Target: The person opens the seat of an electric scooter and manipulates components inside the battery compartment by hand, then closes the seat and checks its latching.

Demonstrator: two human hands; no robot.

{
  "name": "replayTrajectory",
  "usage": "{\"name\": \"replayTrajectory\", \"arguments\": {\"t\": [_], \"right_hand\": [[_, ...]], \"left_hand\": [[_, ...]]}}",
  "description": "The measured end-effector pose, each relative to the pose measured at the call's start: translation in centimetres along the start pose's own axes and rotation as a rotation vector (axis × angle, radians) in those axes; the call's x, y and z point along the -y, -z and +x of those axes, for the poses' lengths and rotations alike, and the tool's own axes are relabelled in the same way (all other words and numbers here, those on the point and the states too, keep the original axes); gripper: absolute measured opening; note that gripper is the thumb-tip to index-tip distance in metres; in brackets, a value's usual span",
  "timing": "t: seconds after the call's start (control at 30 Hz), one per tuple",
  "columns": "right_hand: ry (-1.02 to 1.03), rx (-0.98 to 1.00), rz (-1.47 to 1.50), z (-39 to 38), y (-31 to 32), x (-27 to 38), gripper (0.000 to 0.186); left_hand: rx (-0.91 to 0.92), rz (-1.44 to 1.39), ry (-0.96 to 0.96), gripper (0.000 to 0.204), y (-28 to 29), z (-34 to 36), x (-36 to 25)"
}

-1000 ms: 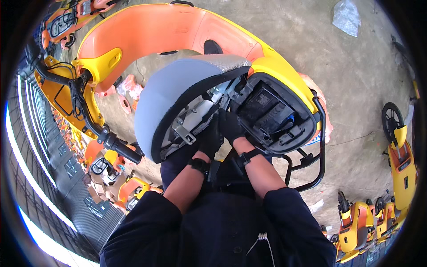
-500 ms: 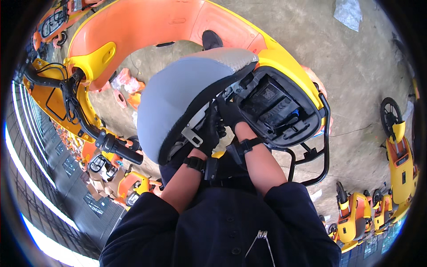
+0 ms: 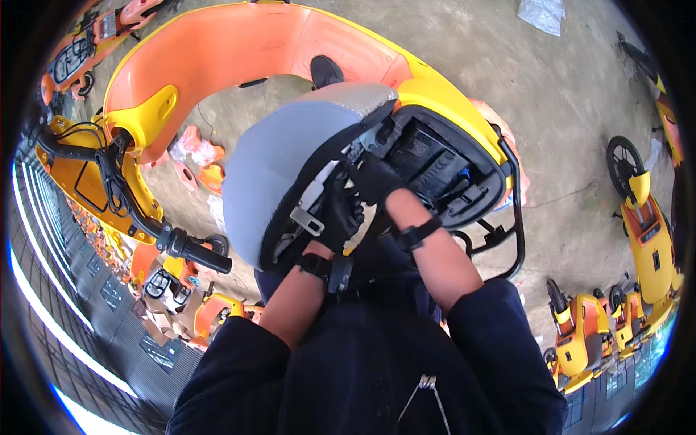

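Observation:
A grey scooter seat [image 3: 279,159] stands tilted up on its hinge, its black underside facing me. Both my hands wear black gloves and meet near the hinge bracket [image 3: 357,148]. Close against the seat's underside is my left hand [image 3: 338,219], its fingers curled beside a light metal loop latch [image 3: 307,221]. My right hand [image 3: 378,180] bends in at the hinge, fingers closed; whatever is between them is hidden. Beyond it lies the open black under-seat compartment [image 3: 475,206], with a dark battery-like block [image 3: 428,156] inside.
The orange and yellow scooter body [image 3: 239,43] curves around the far side. Its handlebar [image 3: 196,250] reaches in at left, and a black rear rack [image 3: 518,239] sticks out at right. Wrapped orange parts [image 3: 196,148] lie on the concrete floor. More scooters [image 3: 580,333] stand at right.
My right hand has turned slightly and its forearm has swung outward to the right. My left hand stays by the seat's underside. The whole view has shifted a little.

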State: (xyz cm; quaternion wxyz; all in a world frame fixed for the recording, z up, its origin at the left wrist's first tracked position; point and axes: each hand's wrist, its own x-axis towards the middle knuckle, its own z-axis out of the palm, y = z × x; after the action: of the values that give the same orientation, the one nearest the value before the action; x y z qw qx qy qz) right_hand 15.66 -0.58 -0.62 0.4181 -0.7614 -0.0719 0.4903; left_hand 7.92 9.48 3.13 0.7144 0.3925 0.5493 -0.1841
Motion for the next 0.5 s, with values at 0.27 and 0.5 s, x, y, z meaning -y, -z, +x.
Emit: {"name": "replayTrajectory", "arguments": {"t": [0.27, 0.5], "right_hand": [[-0.115, -0.341, -0.017, 2.8, 10.1, -1.5, 0.042], [0.096, -0.132, -0.522, 4.5, 13.6, -0.6, 0.027]], "left_hand": [[0.085, 0.668, -0.716, 0.037, -8.9, 5.9, -1.0], [0.026, 1.313, -0.999, 0.036, -12.6, 8.4, -4.5]]}}
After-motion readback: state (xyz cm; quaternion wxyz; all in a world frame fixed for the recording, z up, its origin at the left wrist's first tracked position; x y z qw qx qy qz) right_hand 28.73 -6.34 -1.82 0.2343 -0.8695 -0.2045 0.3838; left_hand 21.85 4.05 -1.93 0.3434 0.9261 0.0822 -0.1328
